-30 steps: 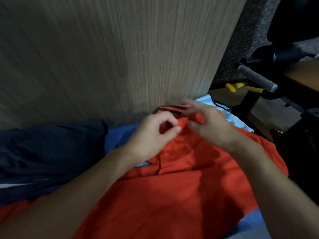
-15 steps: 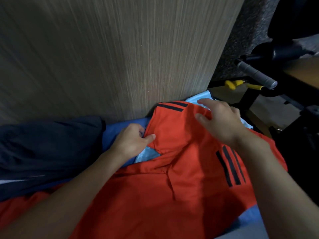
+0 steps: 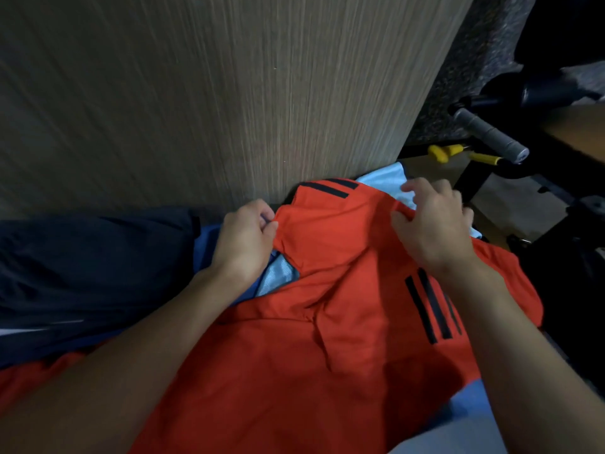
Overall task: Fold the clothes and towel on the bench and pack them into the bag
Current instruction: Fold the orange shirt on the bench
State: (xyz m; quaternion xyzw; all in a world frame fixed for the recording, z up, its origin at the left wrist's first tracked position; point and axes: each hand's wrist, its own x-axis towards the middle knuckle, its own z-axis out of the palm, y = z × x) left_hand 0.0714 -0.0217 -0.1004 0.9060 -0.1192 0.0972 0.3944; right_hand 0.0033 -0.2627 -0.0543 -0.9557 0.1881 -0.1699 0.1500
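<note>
An orange-red shirt [image 3: 327,322] with black stripes lies spread in front of me, its far sleeve against the wood panel. My left hand [image 3: 244,239] pinches the sleeve's left edge. My right hand [image 3: 432,221] grips the sleeve's right edge with thumb and fingers. A light blue garment [image 3: 386,180] shows beyond the sleeve and peeks out under my left wrist. A dark navy garment [image 3: 95,263] lies at the left. A blue cloth [image 3: 204,244] lies beneath them. No bag is in view.
A vertical wood-grain panel [image 3: 212,103] rises right behind the clothes. At the right stands black exercise equipment with a grey-gripped bar [image 3: 489,136] and yellow-handled parts [image 3: 442,152]. Speckled flooring [image 3: 471,60] lies beyond it.
The sleeve has been opened out flat toward the panel. My hands have moved apart to its two edges; the right hand went from resting on the cloth to gripping it.
</note>
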